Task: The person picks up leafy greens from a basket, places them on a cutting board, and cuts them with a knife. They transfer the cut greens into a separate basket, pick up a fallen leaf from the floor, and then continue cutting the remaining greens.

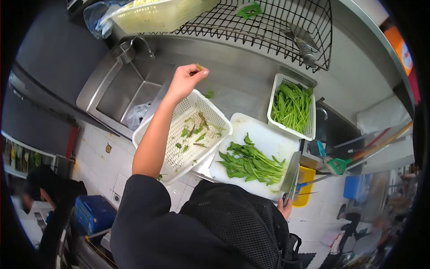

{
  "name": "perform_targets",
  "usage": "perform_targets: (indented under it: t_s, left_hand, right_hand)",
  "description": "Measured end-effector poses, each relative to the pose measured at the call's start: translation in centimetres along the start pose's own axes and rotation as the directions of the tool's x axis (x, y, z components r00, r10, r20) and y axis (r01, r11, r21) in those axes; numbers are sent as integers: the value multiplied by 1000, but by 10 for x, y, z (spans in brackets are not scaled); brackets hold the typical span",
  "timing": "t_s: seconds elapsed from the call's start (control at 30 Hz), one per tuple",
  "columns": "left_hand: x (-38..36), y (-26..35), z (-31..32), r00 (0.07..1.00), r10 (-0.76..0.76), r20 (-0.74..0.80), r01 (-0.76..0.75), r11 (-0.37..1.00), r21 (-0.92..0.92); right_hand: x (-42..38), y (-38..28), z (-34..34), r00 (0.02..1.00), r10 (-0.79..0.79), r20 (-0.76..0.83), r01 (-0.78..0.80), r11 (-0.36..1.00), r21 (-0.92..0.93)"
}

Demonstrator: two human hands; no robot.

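Note:
My left hand [184,81] is raised over the counter behind a white perforated basket [210,110]. Its fingers pinch a thin green sprig [209,93] whose leaf hangs down. Scraps of leaf and root lie on the basket's bottom. My right hand [285,209], partly hidden by my clothing, grips the dark handle of a broad-bladed kitchen knife [291,174]. The blade rests along the right edge of a white cutting board [244,123]. On the board lies a bunch of leafy greens [253,162], stems toward the blade.
A second white basket [273,101] full of greens stands behind the board. To the left is a steel sink [127,96] with a plastic bag. A wire rack [268,33] hangs above, holding a yellowish basket [163,15]. Other people are at the lower left and right.

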State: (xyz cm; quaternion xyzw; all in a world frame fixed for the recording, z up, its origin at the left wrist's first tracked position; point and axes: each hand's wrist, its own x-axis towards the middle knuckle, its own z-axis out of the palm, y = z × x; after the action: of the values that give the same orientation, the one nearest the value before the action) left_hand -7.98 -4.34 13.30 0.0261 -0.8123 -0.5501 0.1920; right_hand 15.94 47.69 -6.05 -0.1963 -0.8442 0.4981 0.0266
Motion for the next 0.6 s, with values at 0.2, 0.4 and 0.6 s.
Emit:
perform_targets:
  t_s: [0.2, 0.4, 0.6]
  left_hand:
    - [-20, 57, 12, 985, 37, 166, 43, 890, -454]
    - [-37, 68, 54, 925, 231, 303, 102, 617, -780]
    - [-46, 80, 88, 886, 298, 357, 242, 359, -901]
  right_hand:
    - [-5, -19, -1, 957, 285, 51, -289, 954, 83]
    - [1, 26, 3, 988, 156, -9, -155, 987, 49]
    - [-1, 24, 2, 997, 57, -45, -59, 997, -47]
